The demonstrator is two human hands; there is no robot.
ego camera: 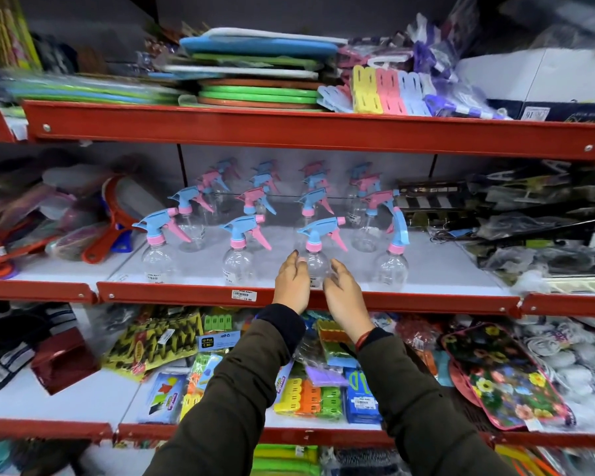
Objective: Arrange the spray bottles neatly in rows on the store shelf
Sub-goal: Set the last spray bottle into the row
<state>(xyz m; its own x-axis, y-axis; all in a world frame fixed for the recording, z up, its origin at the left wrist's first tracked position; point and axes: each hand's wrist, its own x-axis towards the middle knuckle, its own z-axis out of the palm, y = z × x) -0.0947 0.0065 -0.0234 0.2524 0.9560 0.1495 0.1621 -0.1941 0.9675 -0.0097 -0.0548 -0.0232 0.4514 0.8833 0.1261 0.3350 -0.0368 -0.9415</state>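
Several clear spray bottles with blue and pink trigger heads stand in rows on the white middle shelf [200, 269]. In the front row a bottle [316, 266] stands between my two hands. My left hand [291, 285] is against its left side and my right hand [344, 290] is at its right side, fingers apart and curved around the clear body. Other front bottles stand at the left [158, 259], centre-left [237, 262] and right [392, 269]; the right one's trigger head points a different way from the others. Further bottles line up behind, towards the back wall.
A red shelf lip [186, 295] with a price tag runs along the front. Brushes and a red-framed mirror [117, 207] crowd the left, packaged hooks [495, 218] the right. Clip packs [310, 393] lie on the shelf below, mats and pegs [261, 77] above.
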